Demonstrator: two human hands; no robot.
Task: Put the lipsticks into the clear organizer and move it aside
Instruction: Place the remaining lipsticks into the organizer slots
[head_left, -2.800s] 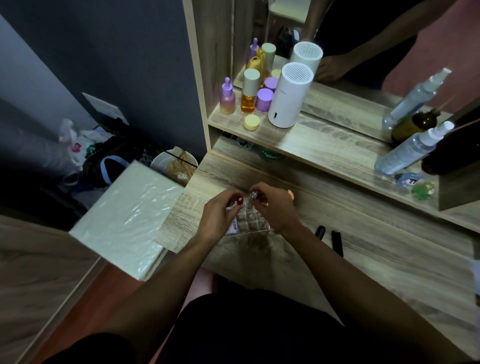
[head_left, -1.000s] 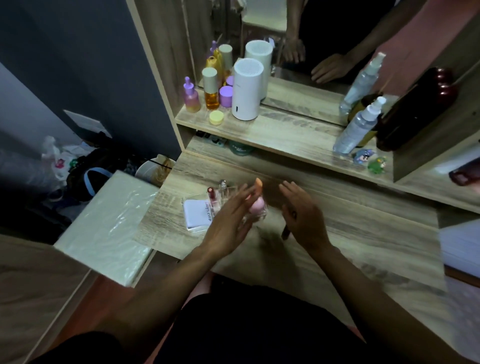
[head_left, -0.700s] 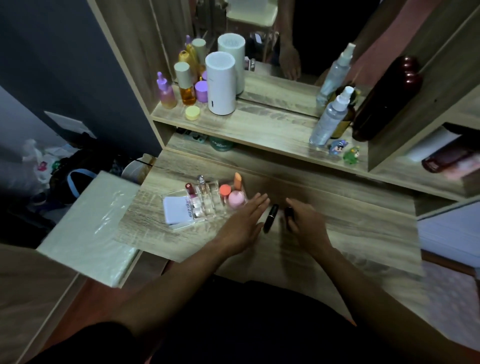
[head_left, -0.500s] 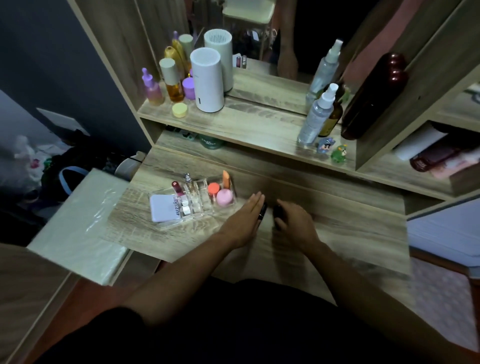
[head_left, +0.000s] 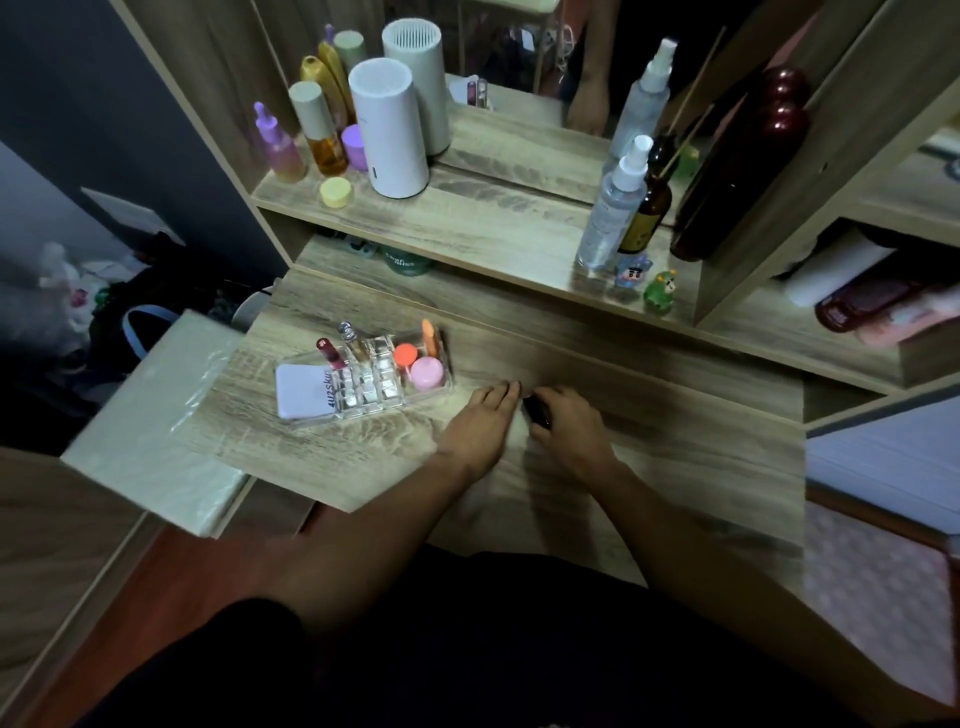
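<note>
The clear organizer (head_left: 370, 393) sits on the wooden desk, left of my hands. A red-capped lipstick (head_left: 327, 352) and a silver-topped one (head_left: 353, 340) stand in its rear slots. It also holds a white card, an orange stick, an orange jar and a pink jar. My left hand (head_left: 485, 423) lies flat on the desk, fingers together, right of the organizer. My right hand (head_left: 569, 428) curls over a black lipstick (head_left: 535, 409) lying on the desk between the hands. A second black lipstick seen earlier is hidden.
A raised shelf behind the desk carries a white cylinder (head_left: 387, 130), small bottles (head_left: 317, 135), spray bottles (head_left: 615, 208) and two figurines (head_left: 647, 283). A mirror stands at the back. A white wrapped board (head_left: 156, 410) overlaps the desk's left edge.
Both hands left the organizer and moved right to the black lipsticks on the desk. My right hand has closed over one; the left hand slid in beside it.
</note>
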